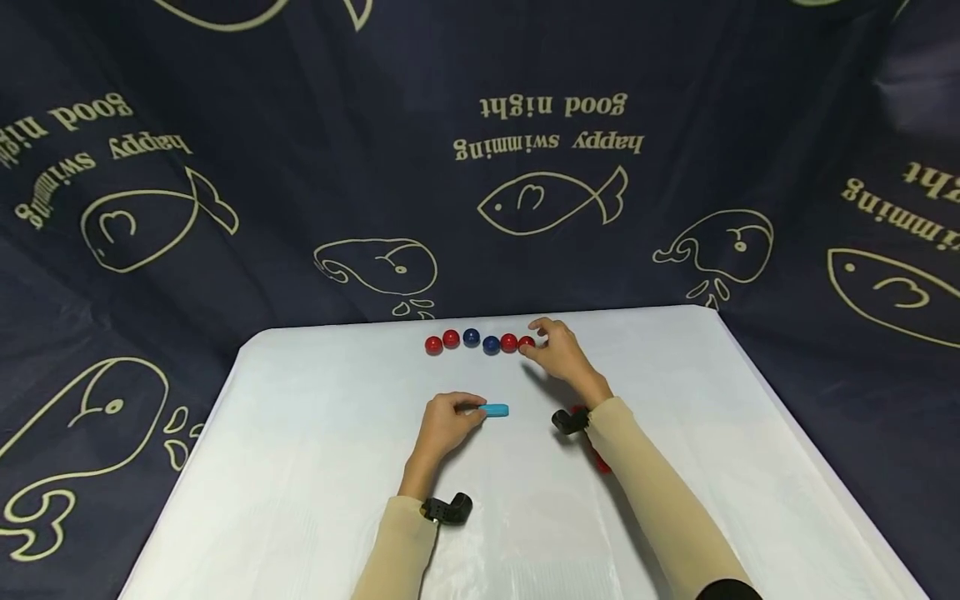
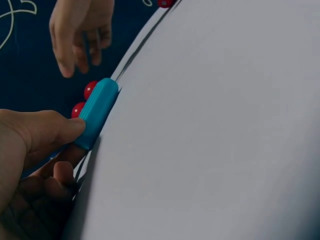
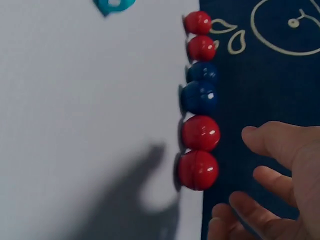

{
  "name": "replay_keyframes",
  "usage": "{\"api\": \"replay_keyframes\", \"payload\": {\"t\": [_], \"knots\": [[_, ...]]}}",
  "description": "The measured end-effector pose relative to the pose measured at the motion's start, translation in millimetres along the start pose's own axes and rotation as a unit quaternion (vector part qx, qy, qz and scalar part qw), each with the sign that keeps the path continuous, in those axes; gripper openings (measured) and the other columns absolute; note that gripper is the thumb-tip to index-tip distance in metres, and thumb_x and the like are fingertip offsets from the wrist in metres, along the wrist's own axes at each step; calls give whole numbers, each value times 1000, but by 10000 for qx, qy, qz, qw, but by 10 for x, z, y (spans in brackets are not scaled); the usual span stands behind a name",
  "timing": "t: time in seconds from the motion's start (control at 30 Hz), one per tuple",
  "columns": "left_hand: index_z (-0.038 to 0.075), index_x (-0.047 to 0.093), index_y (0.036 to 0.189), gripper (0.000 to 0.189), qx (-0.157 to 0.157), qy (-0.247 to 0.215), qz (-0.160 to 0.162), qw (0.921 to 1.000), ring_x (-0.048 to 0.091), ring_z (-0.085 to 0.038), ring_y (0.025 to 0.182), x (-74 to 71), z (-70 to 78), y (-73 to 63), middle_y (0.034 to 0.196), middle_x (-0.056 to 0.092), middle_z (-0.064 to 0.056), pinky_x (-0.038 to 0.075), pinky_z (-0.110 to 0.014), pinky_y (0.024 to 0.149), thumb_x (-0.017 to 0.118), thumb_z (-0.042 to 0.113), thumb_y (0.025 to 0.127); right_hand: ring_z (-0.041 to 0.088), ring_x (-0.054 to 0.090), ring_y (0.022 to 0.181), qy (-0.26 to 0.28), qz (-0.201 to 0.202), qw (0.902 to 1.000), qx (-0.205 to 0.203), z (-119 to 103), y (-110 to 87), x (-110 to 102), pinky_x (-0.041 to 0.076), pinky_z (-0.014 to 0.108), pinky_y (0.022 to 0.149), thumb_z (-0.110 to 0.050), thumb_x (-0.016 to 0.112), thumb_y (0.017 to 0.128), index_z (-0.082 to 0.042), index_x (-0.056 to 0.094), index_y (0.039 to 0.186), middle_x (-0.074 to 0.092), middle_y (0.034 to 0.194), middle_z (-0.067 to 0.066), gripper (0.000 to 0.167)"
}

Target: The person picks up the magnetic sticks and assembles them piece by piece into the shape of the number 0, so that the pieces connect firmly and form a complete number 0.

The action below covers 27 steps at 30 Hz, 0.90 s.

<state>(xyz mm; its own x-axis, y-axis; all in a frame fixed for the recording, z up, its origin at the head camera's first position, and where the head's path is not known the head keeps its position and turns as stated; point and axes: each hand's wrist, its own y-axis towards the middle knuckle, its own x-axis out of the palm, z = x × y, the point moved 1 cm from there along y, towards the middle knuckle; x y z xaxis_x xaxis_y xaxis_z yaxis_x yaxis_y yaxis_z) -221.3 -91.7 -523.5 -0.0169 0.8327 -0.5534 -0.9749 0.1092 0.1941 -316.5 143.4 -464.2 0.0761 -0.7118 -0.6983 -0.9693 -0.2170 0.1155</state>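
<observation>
A row of glossy balls lies along the table's far edge: two red balls [image 1: 433, 345] at the left, two dark blue balls [image 1: 471, 337] in the middle, two more red balls [image 3: 200, 133] at the right. My right hand [image 1: 558, 354] hovers beside the rightmost red ball [image 3: 198, 170], its fingers spread and apart from it in the right wrist view. Nearer to me, my left hand [image 1: 446, 425] pinches one end of a short light-blue ribbed bar [image 2: 102, 107] between thumb and fingers. The bar's own kind is unclear.
Under my right forearm, a red object [image 1: 602, 462] shows only in part. A white cover spreads over the table [image 1: 315, 467]. Behind its far edge hangs a dark blue cloth [image 1: 555, 275] printed with fish and whales.
</observation>
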Motion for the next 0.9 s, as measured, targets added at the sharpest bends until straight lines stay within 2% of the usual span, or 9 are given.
{"api": "replay_keyframes", "payload": {"t": [0.13,0.23,0.53,0.77,0.9], "knots": [[11,83,98,12,-44,12,7,10000,48,-6,60,17,-12,-10,91,79,-5,41,-22,58,81,13,86,43,60,121,50,-66,9994,334,95,32,64,49,55,100,-22,72,95,5,57,137,62,129,30,52],[11,83,98,12,-54,30,4,10000,48,-7,59,16,-13,-15,90,78,-5,41,-23,57,81,13,86,40,60,118,61,-95,9984,551,156,61,109,49,53,100,-23,72,96,4,56,137,63,126,27,52],[13,83,98,13,-167,46,0,9999,48,-8,61,4,-38,28,89,78,-3,40,-23,59,82,14,86,36,61,111,167,21,9982,570,211,161,199,49,50,98,-19,72,95,3,58,135,66,120,25,47],[14,83,99,12,-185,-13,-8,9998,60,-10,77,17,-39,53,98,80,-3,49,-30,73,81,17,88,29,63,95,79,150,9975,679,219,137,226,51,44,88,-20,72,95,1,64,124,70,107,18,37],[14,83,99,12,-213,-60,39,9997,65,-16,84,-2,-49,54,99,80,-4,52,-37,79,80,17,88,28,65,94,237,158,9963,811,156,39,220,52,43,88,-20,73,94,1,65,122,71,104,17,36]]}}
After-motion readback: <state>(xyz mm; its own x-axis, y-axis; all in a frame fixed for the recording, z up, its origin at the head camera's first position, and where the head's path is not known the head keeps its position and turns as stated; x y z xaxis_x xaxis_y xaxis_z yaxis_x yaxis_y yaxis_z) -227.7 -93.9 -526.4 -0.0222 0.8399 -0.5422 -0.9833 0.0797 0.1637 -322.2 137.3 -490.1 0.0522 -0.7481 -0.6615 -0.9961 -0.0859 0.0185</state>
